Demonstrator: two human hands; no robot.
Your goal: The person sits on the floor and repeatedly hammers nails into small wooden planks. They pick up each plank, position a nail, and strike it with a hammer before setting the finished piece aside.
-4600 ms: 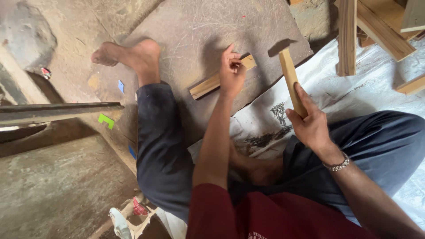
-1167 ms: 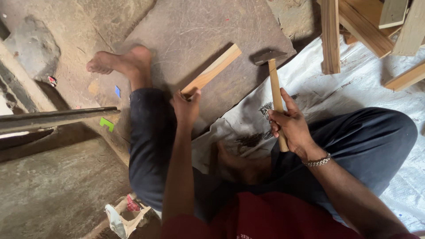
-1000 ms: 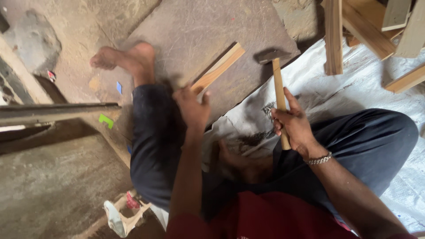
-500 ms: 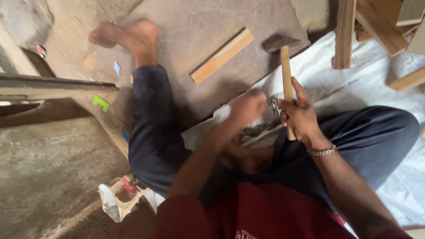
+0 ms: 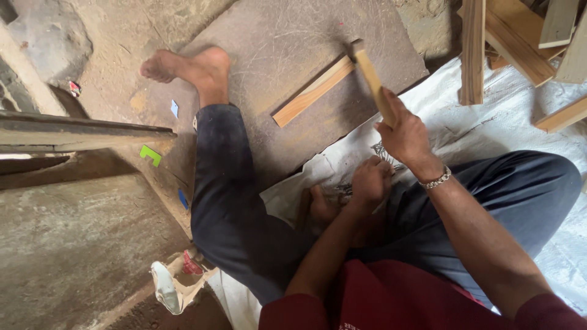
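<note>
Here the hammer (image 5: 372,82) head is hidden; left hand (image 5: 370,181) covers nails (image 5: 384,153)

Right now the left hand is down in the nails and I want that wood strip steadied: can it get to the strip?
Probably yes: the wood strip lies bare on the board, beyond the left hand, with nothing between; only the hammer hangs near its far end.

Hammer (image 5: 372,78) head blurred; left hand (image 5: 369,183) hides its pickings

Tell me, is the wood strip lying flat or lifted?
Flat. The wood strip lies on the brown board, untouched; the right hand holds the hammer above its end.
</note>
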